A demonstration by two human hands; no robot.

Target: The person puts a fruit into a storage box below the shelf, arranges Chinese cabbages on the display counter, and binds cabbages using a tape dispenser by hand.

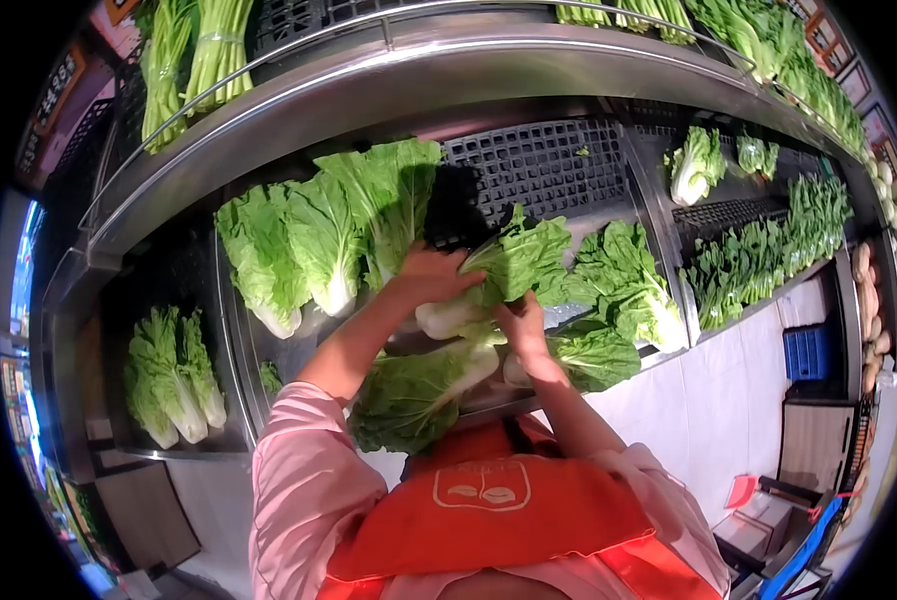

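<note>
A leafy Chinese cabbage [529, 258], with a pale stem and broad green leaves, is between my two hands on the display shelf. My left hand [434, 277] lies over its stem side, fingers curled round it. Closed at the lower edge of its leaves, my right hand [522, 322] grips from the front; its fingertips are partly hidden. Nearer my body, another Chinese cabbage [414, 395] rests with its leaves toward the left. To the right of my right hand are more loose heads [629, 285], and several upright heads [334, 235] stand to the left.
A black plastic grid [544, 170] forms the back of this bay. Metal dividers [659, 235] separate it from neighbouring bays with more greens [174, 385]. A steel upper shelf edge [399, 60] overhangs the back. At right, a blue crate [806, 353] sits low.
</note>
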